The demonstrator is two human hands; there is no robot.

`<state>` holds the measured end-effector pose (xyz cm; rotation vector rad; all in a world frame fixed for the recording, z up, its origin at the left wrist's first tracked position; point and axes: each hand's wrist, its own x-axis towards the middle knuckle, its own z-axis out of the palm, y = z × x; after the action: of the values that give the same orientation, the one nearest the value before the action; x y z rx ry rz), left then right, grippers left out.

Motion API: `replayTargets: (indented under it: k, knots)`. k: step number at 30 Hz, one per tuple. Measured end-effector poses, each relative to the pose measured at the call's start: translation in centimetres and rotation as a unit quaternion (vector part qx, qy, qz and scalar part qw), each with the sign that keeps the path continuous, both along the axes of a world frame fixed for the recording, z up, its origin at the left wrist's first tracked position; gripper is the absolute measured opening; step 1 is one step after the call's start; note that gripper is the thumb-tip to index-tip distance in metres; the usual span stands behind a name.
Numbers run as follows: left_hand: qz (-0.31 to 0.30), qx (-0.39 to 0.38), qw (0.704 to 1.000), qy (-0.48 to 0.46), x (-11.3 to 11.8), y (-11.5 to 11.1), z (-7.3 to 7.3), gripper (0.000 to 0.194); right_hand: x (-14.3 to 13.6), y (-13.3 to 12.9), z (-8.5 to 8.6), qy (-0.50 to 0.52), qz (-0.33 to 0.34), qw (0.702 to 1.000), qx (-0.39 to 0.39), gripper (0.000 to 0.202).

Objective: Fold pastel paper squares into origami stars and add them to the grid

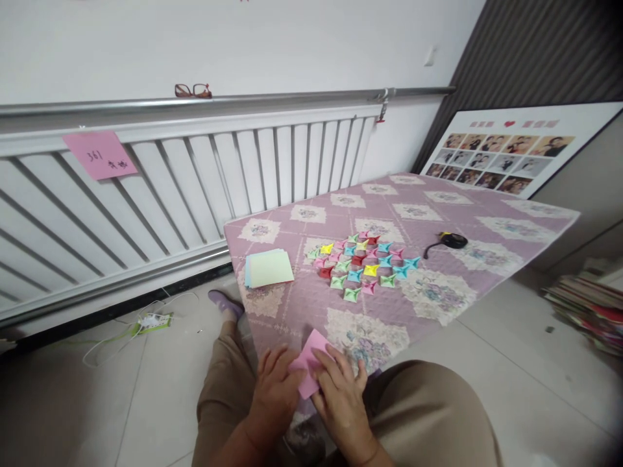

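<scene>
A small pink sheet of paper (pixel 311 353) lies at the near corner of the table, between my two hands. My left hand (pixel 276 386) has its fingers curled over the paper's left side, the thumb pressing on it. From the right, my right hand (pixel 339 389) bears on the paper with bent fingers, partly covering it. Just beyond stands a stack of coloured paper squares (pixel 270 268), pale green on top. To its right, several small folded paper shapes (pixel 357 261) in pink, green, blue, yellow and red sit in rows.
A purple floral cloth (pixel 311 311) covers the table. A black tape measure (pixel 452 240) rests at the right. Behind runs a white radiator (pixel 272 162) with a pink note (pixel 100 155); glasses (pixel 193 91) lie on its pipe. A power strip (pixel 154 322) is on the floor.
</scene>
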<state>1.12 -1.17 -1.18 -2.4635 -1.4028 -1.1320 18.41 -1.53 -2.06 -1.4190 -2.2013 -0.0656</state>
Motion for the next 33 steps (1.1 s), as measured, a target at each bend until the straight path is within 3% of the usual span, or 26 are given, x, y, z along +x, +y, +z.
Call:
replayTargets:
  k: [2, 6, 10, 24, 33]
  knots:
    - [-0.007, -0.005, 1.000, 0.004, -0.2, 0.2, 0.0, 0.029, 0.7, -0.1, -0.3, -0.001, 0.015, 1.000, -0.024, 0.037]
    - [-0.018, -0.022, 0.999, 0.018, -0.7, -0.4, -0.6, 0.023, 2.4, -0.4, -0.9, 0.016, 0.011, 0.997, -0.068, 0.032]
    - [-0.024, -0.062, 0.997, 0.028, -1.2, -1.1, -1.2, 0.029, 3.4, -0.9, -1.2, 0.021, 0.004, 0.996, -0.086, 0.033]
    - [-0.022, -0.102, 0.994, 0.021, -1.6, -1.4, -0.7, 0.035, 2.0, -1.3, -0.3, 0.021, 0.044, 0.995, -0.085, 0.025]
    - [-0.014, -0.165, 0.985, -0.048, -2.2, -1.2, -0.5, 0.029, 1.1, -0.9, -0.3, 0.042, 0.021, 0.994, -0.095, 0.015]
